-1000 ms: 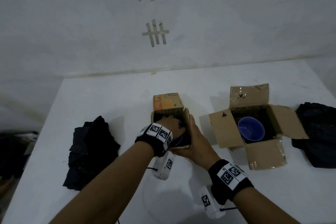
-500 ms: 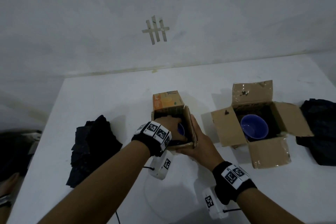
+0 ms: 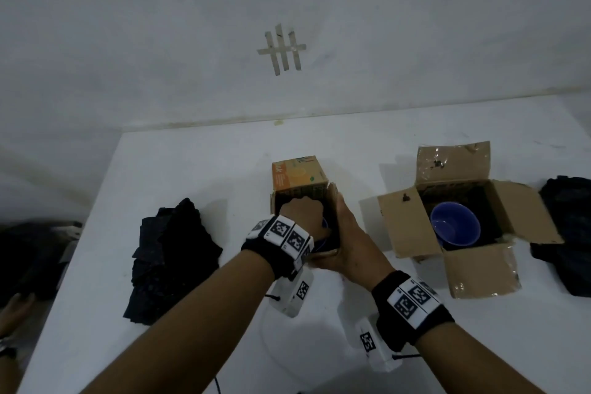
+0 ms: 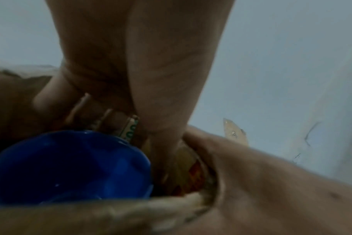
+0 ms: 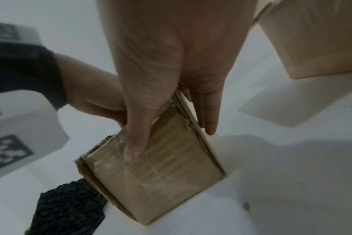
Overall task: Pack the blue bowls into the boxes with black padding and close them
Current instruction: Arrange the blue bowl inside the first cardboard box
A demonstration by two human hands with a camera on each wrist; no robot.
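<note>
A small cardboard box [image 3: 297, 174] with an orange printed flap stands mid-table. In it sits a blue bowl [image 4: 70, 167], showing in the head view only as a sliver beside my wrist. My left hand [image 3: 303, 211] is down inside this box next to the bowl, knuckles up; its fingertips are hidden. My right hand [image 3: 345, 233] holds the box's near right corner [image 5: 161, 182], thumb on the near face and fingers along the right side. To the right, a second blue bowl [image 3: 455, 227] sits in a larger open box [image 3: 473, 269] lined with black padding.
One pile of black padding [image 3: 172, 265] lies left of the small box, and part of it shows beside the box [image 5: 66, 211]. More black padding [image 3: 566, 233] lies at the table's right edge. The larger box's flaps spread outward. A white wall stands behind the table.
My left hand has shifted slightly toward the far wall inside the small box and covers more of the bowl. The right hand keeps its hold on the box.
</note>
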